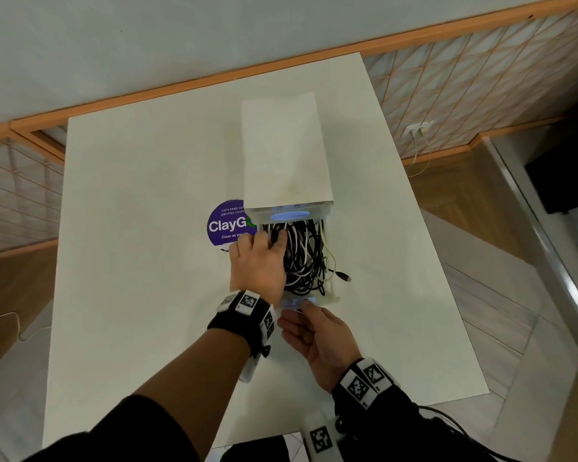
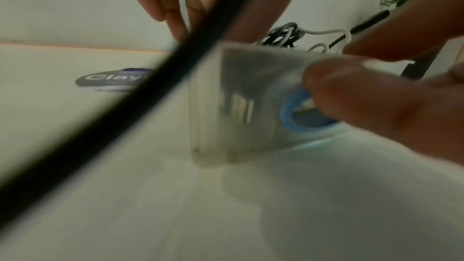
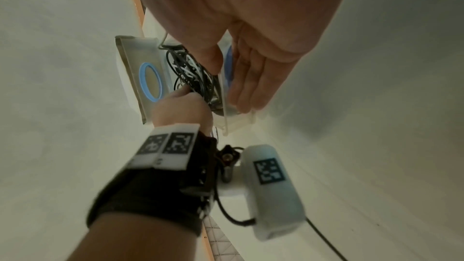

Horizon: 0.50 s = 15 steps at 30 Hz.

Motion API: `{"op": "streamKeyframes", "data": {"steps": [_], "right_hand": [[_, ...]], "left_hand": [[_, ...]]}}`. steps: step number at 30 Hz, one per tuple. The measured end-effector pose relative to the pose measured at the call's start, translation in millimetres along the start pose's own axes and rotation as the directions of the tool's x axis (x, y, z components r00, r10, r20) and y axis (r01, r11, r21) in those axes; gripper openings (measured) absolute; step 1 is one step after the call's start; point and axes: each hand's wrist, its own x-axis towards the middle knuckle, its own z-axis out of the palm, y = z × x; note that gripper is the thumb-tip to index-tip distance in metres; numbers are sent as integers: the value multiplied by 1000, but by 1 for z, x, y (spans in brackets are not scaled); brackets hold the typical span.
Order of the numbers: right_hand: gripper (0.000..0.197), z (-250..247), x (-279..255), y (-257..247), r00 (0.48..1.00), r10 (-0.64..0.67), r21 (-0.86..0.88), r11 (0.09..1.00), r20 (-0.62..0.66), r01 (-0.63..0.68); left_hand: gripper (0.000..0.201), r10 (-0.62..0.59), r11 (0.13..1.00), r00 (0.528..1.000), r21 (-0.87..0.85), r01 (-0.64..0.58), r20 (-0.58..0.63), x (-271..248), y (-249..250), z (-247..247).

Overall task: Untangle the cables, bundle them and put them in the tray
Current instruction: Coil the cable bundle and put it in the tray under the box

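A translucent tray (image 1: 331, 297) with blue-ringed end walls stands mid-table, full of tangled black and white cables (image 1: 304, 258). My left hand (image 1: 257, 261) reaches in from the left, its fingers curled round a clump of cables at the tray's far left corner. My right hand (image 1: 314, 331) is at the near end wall. In the right wrist view the right hand (image 3: 248, 78) has its thumb inside and its fingers outside that wall, pinching the tray (image 3: 140, 62), while the left hand (image 3: 180, 106) grips cables (image 3: 191, 72). A black plug (image 1: 345, 277) pokes out over the right side.
A white flat board (image 1: 284, 148) lies behind the tray's far end. A purple ClayGo sticker (image 1: 227, 225) is on the white table (image 1: 147, 228) just left of the tray. The table's right edge drops to wooden floor; the wall runs behind.
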Motion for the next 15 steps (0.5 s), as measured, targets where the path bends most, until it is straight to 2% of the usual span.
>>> {"op": "streamKeyframes", "data": {"steps": [5, 9, 11, 13, 14, 15], "right_hand": [[34, 0, 0, 1, 1000, -11, -5, 1000, 3, 11], [32, 1, -1, -2, 1000, -8, -4, 1000, -10, 8], [31, 1, 0, -3, 1000, -4, -6, 1000, -12, 4], [29, 2, 0, -4, 1000, 1, -1, 1000, -22, -1], [29, 1, 0, -4, 1000, 0, -2, 1000, -22, 0], [28, 2, -1, -4, 1000, -2, -4, 1000, -20, 2]], "left_hand": [[62, -40, 992, 993, 126, 26, 107, 30, 12, -13], [60, -81, 997, 991, 25, 79, 110, 23, 9, -16], [56, -86, 996, 993, -14, 87, 80, 12, 6, -20], [50, -97, 993, 995, -65, 96, -20, 3, 7, -32], [47, -72, 993, 993, -102, 63, -93, -2, 10, -38], [45, -2, 989, 987, -145, -22, -160, -8, 16, -43]]}}
